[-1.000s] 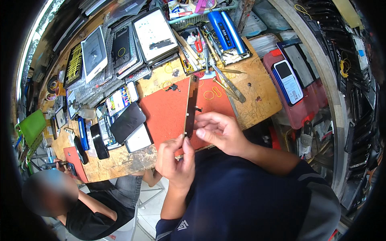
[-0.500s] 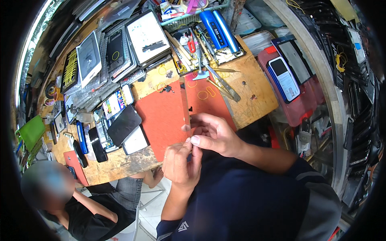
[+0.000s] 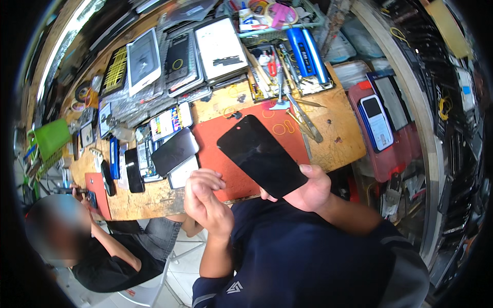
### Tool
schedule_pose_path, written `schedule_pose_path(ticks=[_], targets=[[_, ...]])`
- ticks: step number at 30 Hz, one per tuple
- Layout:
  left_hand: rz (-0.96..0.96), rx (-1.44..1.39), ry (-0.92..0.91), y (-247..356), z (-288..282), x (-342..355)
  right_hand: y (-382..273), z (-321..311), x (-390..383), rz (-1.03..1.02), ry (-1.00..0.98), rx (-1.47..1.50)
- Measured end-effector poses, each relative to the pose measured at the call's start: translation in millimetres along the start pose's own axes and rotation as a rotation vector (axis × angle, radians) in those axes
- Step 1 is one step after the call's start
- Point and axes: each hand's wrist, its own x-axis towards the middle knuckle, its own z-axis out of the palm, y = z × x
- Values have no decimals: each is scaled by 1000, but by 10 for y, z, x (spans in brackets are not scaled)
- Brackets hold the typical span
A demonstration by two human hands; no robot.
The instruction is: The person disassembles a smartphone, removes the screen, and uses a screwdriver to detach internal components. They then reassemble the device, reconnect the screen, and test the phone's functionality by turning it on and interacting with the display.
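Observation:
A black phone screen panel (image 3: 261,154) lies flat, face up, in my right hand (image 3: 308,191), held above the red work mat (image 3: 226,149) on the wooden bench (image 3: 339,128). My thumb rests on the panel's near corner. My left hand (image 3: 206,199) hovers just left of the panel with fingers curled; whether it pinches anything small I cannot tell. It does not touch the panel.
Several phones and screens (image 3: 169,149) lie left of the mat. Tablets and boxed panels (image 3: 179,56) are stacked at the back, tweezers and tools (image 3: 287,87) at the back right. A red tray with a phone (image 3: 377,120) sits right. Another person (image 3: 87,241) works at the lower left.
The panel was held on edge between both hands; now it has turned flat and face up in my right hand, and my left hand has let go and drawn back.

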Motion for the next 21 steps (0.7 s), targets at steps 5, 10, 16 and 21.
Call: schedule_pose_path(ticks=[5,10,16,21], targets=[[-313,-216,115,115,34,125,-30,70,-14,-16,-40,96],[-371,-376,-51,166,51,203,7,52,-38,21,-41,37],[-447,-485,-56,180,73,207,38,-3,-79,-22,-71,60],[-585,-561,-42,141,18,211,50,5,-81,-2,-85,51]])
